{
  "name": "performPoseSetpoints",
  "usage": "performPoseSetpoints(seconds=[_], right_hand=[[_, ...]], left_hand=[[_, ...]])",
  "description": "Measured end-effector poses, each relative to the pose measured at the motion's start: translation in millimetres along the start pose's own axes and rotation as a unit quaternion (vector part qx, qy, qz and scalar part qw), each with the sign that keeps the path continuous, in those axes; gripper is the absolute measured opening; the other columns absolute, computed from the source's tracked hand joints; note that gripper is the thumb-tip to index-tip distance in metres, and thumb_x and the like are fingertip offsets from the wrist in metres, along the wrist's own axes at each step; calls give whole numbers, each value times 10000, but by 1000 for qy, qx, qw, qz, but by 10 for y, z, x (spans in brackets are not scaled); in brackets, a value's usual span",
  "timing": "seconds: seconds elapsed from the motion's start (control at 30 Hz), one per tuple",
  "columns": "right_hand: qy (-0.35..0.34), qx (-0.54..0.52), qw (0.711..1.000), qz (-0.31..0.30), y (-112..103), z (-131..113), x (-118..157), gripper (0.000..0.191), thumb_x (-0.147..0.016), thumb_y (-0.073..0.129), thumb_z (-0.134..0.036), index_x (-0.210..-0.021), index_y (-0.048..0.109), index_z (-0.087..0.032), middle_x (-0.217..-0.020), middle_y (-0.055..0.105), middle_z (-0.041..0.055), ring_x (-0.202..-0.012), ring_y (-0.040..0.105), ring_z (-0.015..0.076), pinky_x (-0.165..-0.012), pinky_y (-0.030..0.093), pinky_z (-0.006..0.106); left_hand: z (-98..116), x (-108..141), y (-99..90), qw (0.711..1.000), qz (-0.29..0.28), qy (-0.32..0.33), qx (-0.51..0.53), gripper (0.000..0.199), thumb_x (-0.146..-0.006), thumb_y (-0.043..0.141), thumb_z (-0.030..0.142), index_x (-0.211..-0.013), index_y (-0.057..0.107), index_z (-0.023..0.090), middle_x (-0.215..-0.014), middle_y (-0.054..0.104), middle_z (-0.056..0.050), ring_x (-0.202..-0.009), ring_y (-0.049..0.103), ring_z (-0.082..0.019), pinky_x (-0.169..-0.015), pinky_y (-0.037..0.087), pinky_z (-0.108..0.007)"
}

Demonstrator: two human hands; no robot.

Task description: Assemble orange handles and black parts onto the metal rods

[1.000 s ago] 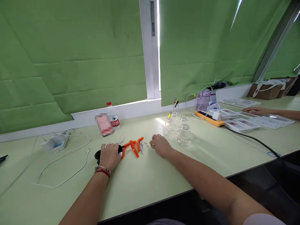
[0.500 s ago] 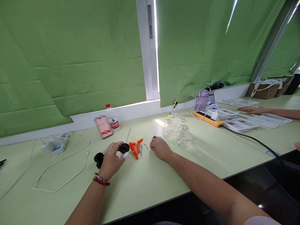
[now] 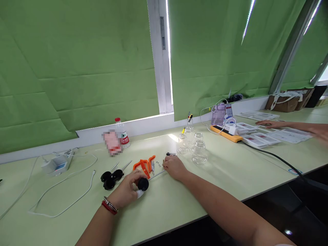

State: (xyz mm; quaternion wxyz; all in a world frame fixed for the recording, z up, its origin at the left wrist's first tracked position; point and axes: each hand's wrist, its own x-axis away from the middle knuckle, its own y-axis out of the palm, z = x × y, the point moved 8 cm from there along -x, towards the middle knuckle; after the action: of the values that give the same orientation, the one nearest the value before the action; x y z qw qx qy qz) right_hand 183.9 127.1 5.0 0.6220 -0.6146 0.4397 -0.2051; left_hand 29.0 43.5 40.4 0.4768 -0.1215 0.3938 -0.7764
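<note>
My left hand (image 3: 125,191), its thumb wrapped in white, grips a black round cap (image 3: 142,184) with a thin pale tube (image 3: 157,174) sticking out to the right. The tube's far end comes close to my right hand (image 3: 176,166), whose fingers are pinched on a small brass-coloured piece (image 3: 163,163). Orange handle-like parts (image 3: 145,166) lie between the hands, beside several metal pins (image 3: 152,167) and tiny round bits (image 3: 158,164). Just beyond my right fingers are small springs (image 3: 171,154). Several more black caps (image 3: 109,183) with tubes rest left of my left hand.
Several clear jars (image 3: 200,155) stand right of centre. Behind are a red-capped water bottle (image 3: 125,136) and a blurred-out pink phone (image 3: 112,143). White cables (image 3: 84,189) lie at left; an orange power strip (image 3: 225,133) and another person's hand (image 3: 268,123) are at right.
My left hand has lowered and turned the black cap, so its tube now points right toward my right hand. My right hand has shifted slightly, baring more of the springs.
</note>
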Motion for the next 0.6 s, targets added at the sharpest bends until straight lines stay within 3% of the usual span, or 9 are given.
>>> performPoseSetpoints(seconds=[0.23, 0.37, 0.47, 0.6], right_hand=[[-11, 3, 1000, -9, -14, -88, 85, 143, -815, 543, -150, -763, 676, -163, -868, 639, 64, -872, 536, 186, -789, 358, 294], [49, -125, 991, 23, -217, 68, 219, 142, -780, 530, -120, -735, 654, -172, -850, 640, 48, -834, 553, 164, -725, 391, 264], [144, -293, 943, 67, -313, 353, 348, 113, -787, 529, -214, -786, 637, -179, -752, 629, 21, -682, 551, 137, -609, 403, 247], [234, -499, 833, 56, -161, 579, 512, 88, -714, 590, -248, -737, 571, -165, -608, 597, 1, -563, 538, 119, -502, 399, 223]], left_hand=[[-73, 13, 127, 1000, -19, -5, -18, 346, -628, 520, 56, -930, 614, 197, -940, 547, -40, -734, 506, -133, -596, 427, -235], [-93, 19, 134, 999, -7, 3, -39, 442, -618, 504, 59, -1015, 614, 218, -998, 546, -59, -736, 513, -148, -569, 432, -243], [-96, 21, 156, 998, -10, 3, -69, 548, -596, 482, 47, -1092, 598, 247, -1067, 532, -74, -701, 512, -149, -513, 416, -241], [-62, 7, 194, 994, -15, 18, -103, 578, -571, 468, 22, -1086, 598, 250, -1141, 523, -78, -825, 556, -196, -632, 476, -296]])
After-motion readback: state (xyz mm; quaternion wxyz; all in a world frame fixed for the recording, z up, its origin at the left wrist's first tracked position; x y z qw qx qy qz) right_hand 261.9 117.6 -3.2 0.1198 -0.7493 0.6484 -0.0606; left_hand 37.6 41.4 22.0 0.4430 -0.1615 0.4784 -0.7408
